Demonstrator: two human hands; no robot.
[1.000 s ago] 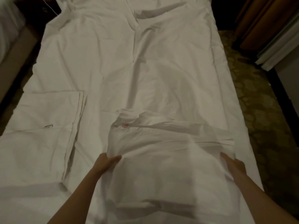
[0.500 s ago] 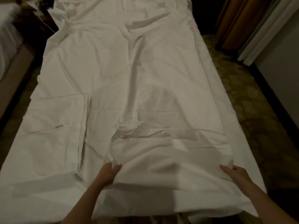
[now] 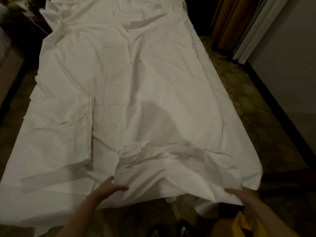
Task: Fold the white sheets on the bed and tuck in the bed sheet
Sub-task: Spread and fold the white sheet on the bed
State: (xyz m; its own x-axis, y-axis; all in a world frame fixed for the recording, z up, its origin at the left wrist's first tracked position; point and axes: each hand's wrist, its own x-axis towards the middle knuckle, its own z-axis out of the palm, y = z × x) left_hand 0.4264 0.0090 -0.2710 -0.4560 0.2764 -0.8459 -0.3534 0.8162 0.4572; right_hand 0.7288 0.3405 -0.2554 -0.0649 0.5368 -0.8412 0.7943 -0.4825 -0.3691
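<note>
A rumpled white sheet (image 3: 171, 170) lies bunched across the near end of the bed, on top of the spread bed sheet (image 3: 136, 74), its near edge hanging over the foot. The left hand (image 3: 109, 186) pinches its left corner, thumb over the cloth and fingers curled beneath. The right hand (image 3: 239, 194) grips the right corner (blurred, so the fingers are hard to make out). A small pink label (image 3: 129, 167) sits near the left corner, its writing unreadable. A folded sheet (image 3: 56, 130) lies flat to the left, bearing a small dark tag (image 3: 65, 122).
</note>
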